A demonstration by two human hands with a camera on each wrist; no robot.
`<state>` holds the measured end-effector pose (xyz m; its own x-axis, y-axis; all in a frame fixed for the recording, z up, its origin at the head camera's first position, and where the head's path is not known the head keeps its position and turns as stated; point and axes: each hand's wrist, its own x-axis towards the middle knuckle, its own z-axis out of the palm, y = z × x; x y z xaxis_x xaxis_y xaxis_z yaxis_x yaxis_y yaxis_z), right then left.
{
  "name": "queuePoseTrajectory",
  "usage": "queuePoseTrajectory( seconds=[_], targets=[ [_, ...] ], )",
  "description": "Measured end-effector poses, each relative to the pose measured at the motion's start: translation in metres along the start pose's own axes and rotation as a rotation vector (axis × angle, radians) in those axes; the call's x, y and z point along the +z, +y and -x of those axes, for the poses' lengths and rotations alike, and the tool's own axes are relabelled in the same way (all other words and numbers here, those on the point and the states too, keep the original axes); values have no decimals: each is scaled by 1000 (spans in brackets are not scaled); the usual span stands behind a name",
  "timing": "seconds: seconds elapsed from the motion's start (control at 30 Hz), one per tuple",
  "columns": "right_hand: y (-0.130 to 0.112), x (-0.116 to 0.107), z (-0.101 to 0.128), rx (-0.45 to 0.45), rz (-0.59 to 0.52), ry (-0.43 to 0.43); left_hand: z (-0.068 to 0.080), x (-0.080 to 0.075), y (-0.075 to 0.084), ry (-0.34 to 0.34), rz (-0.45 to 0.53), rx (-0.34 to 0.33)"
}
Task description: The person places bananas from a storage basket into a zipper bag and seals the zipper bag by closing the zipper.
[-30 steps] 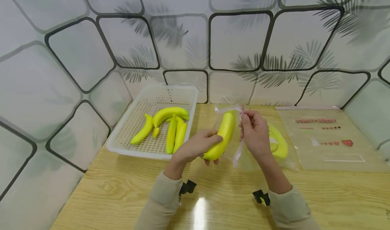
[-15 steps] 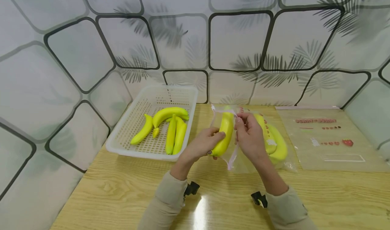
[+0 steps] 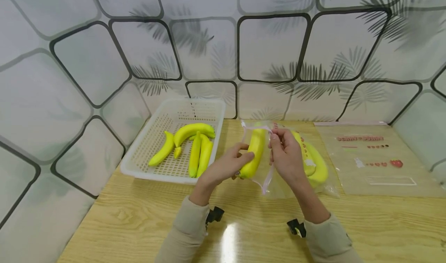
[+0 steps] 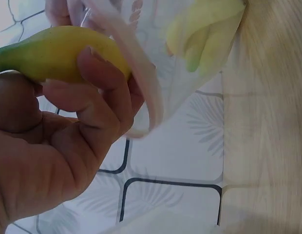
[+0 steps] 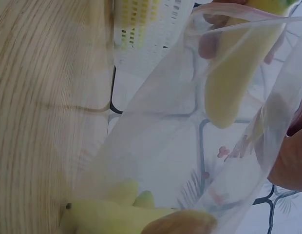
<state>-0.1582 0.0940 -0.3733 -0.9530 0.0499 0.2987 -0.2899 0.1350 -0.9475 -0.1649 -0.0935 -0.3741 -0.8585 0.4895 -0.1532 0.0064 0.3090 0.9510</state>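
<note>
In the head view my left hand [image 3: 226, 168] holds a yellow banana [image 3: 257, 150], thumb on its near side. The left wrist view shows the fingers [image 4: 109, 92] curled against the banana [image 4: 58, 53], its green end toward the palm. My right hand [image 3: 288, 156] pinches the pink-edged rim of a clear zip bag [image 3: 267, 179], whose mouth stands spread. Seen through the film in the right wrist view, the banana's far end [image 5: 224, 109] is inside the bag mouth. More bananas [image 3: 318, 166] lie deeper in the bag, below and right of my right hand.
A white perforated basket [image 3: 136, 166] with several bananas [image 3: 195, 131] stands on the left. Flat on the wooden table [image 3: 258, 232] at the right lies another clear zip bag [image 3: 376, 150] with red print. A patterned wall [image 3: 275, 50] rises behind.
The banana in my left hand has moved right, into the bag's mouth. My right hand has drawn the rim slightly left toward it. In the last half second both hands barely shift.
</note>
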Motion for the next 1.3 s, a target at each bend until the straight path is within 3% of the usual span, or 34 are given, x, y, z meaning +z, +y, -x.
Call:
queuePoseTrajectory(
  seconds=[0.2,0.47,0.63,0.73,0.83,1.07,1.2,1.3],
  targets=[
    [-1,-2,-1,18,-14,25,3,-11,-7,-85,166,-18],
    [0,-5,-2,31,-26,30,3,-11,-9,-256,552,-9],
    [0,-6,-3,14,-28,39,4,-13,-10,-303,595,23],
    [0,-6,-3,8,-30,45,4,-14,-10,-319,533,9],
    [0,-7,-4,4,-25,53,8,-17,-8,-290,396,-11],
    [-1,-6,-5,3,-39,56,25,-25,3,-109,-41,-20],
    [-1,-6,-5,-5,-45,57,31,-20,11,25,-206,-2],
    [0,-6,-4,-11,-40,64,32,-16,15,95,-276,3]
  ],
)
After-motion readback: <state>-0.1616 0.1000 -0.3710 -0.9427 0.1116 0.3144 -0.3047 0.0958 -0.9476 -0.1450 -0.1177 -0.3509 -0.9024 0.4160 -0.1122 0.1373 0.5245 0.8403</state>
